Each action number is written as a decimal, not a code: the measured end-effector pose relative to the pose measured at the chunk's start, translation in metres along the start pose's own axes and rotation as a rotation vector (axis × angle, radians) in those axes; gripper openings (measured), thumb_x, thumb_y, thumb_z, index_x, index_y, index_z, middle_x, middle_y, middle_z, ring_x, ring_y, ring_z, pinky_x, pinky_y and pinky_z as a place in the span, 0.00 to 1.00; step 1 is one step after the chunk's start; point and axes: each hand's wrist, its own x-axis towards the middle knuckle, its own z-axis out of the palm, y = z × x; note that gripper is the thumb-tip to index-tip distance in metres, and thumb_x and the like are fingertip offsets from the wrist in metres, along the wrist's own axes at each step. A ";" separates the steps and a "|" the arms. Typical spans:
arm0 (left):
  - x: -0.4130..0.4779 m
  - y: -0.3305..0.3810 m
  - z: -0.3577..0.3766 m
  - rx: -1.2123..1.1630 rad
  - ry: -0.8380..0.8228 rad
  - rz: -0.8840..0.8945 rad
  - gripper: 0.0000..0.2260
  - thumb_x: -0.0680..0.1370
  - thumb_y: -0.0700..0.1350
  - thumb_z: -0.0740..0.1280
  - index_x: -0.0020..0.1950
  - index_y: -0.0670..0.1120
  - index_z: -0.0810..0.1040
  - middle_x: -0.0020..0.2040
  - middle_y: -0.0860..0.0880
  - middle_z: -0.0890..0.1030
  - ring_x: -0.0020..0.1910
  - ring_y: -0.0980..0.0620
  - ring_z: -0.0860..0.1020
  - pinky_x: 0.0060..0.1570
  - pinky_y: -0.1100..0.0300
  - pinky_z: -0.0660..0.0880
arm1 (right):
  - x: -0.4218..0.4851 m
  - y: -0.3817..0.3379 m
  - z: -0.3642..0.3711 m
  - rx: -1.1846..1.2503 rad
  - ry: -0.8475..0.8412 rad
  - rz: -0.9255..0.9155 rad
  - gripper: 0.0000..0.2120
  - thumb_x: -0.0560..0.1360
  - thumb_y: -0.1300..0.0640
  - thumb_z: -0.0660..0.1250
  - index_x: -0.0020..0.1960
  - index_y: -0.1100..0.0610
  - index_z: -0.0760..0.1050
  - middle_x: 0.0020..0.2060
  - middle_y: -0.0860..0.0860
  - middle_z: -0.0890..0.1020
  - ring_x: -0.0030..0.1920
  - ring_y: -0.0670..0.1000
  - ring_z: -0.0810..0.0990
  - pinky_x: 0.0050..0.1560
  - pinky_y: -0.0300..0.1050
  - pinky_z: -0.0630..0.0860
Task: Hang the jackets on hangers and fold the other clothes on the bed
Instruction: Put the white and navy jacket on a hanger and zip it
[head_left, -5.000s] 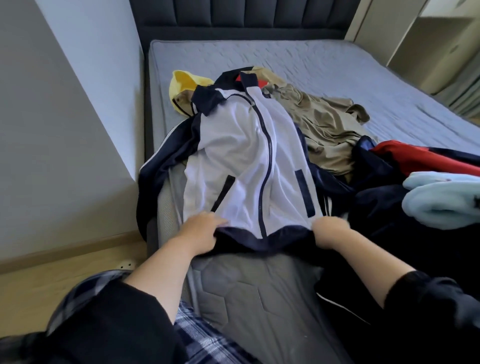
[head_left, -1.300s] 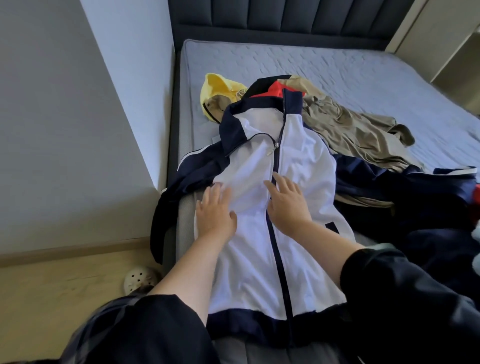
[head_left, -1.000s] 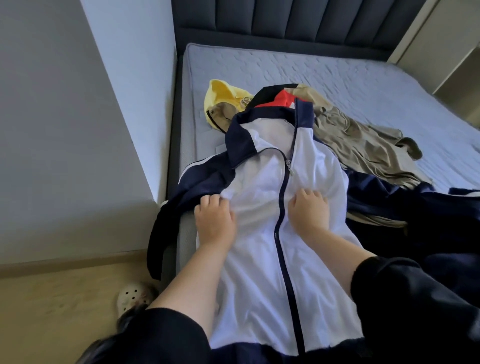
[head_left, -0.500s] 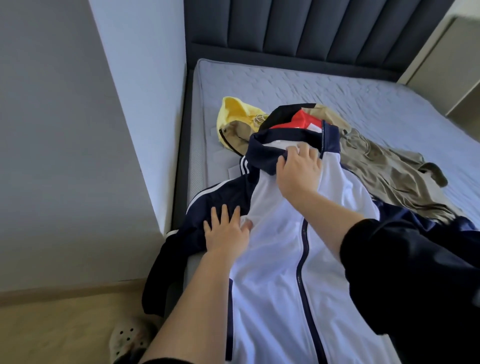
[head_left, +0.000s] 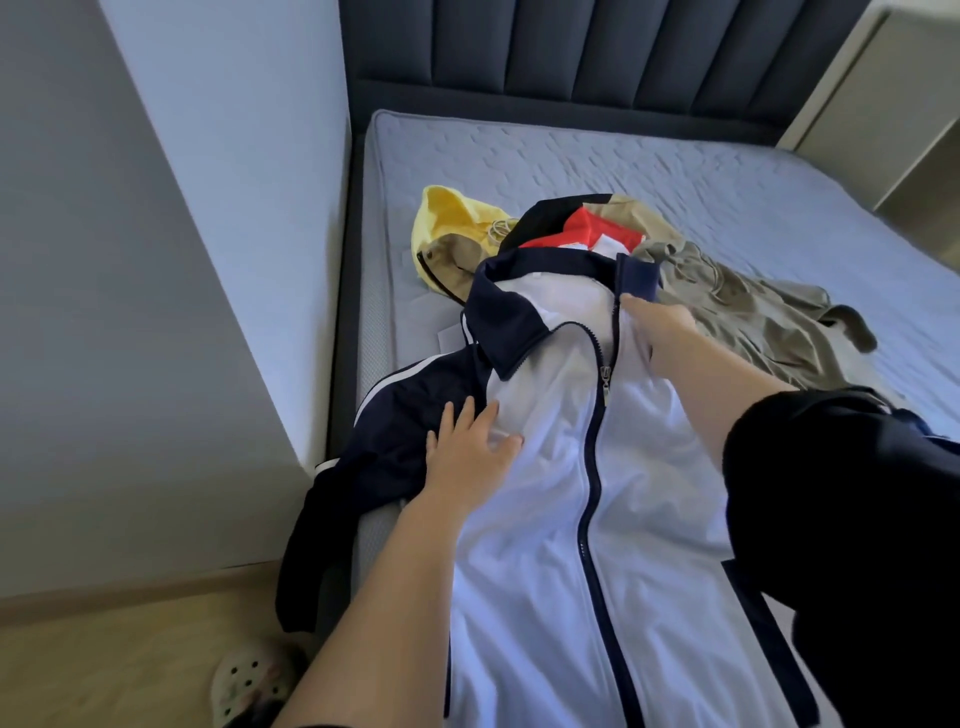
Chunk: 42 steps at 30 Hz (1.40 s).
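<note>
A white track jacket (head_left: 545, 519) with navy collar, sleeves and zip lies front up along the bed's left side, zipped most of the way. My left hand (head_left: 467, 457) rests flat with spread fingers on its left chest by the navy sleeve seam. My right hand (head_left: 660, 325) lies on the right shoulder just below the upright collar, fingertips touching the collar's edge. The jacket's left sleeve (head_left: 332, 519) hangs over the mattress edge. No hanger is in view.
Behind the collar lie a yellow garment (head_left: 447, 213), a red, black and white one (head_left: 587, 223) and a crumpled khaki one (head_left: 753, 322). Bare grey mattress (head_left: 623, 166) stretches beyond them. A wall corner (head_left: 234, 260) stands close on the left; a perforated clog (head_left: 244, 680) sits on the floor.
My right hand let go of the collar's middle and shifted to its right side; the collar now lies spread apart. My left hand stayed on the left chest. My view moved closer.
</note>
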 end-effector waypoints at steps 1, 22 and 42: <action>-0.001 0.002 -0.001 -0.031 0.002 -0.010 0.26 0.79 0.57 0.57 0.77 0.54 0.58 0.79 0.52 0.51 0.77 0.52 0.42 0.74 0.45 0.42 | 0.001 0.002 -0.005 0.036 -0.032 0.021 0.16 0.71 0.54 0.74 0.53 0.62 0.77 0.42 0.54 0.77 0.41 0.54 0.77 0.45 0.47 0.73; -0.015 0.023 -0.045 -1.378 -0.076 -0.430 0.25 0.77 0.63 0.60 0.65 0.46 0.76 0.60 0.49 0.80 0.58 0.50 0.77 0.57 0.56 0.71 | -0.099 0.009 0.003 -0.535 -0.473 -0.736 0.09 0.73 0.65 0.63 0.45 0.55 0.80 0.39 0.48 0.82 0.40 0.44 0.79 0.44 0.42 0.73; -0.010 0.034 -0.046 -0.389 0.423 -0.162 0.28 0.76 0.40 0.61 0.76 0.49 0.60 0.73 0.46 0.66 0.71 0.45 0.65 0.68 0.50 0.65 | -0.063 0.039 0.002 -1.226 -0.052 -1.084 0.15 0.79 0.53 0.56 0.61 0.57 0.75 0.64 0.53 0.73 0.66 0.56 0.67 0.68 0.55 0.55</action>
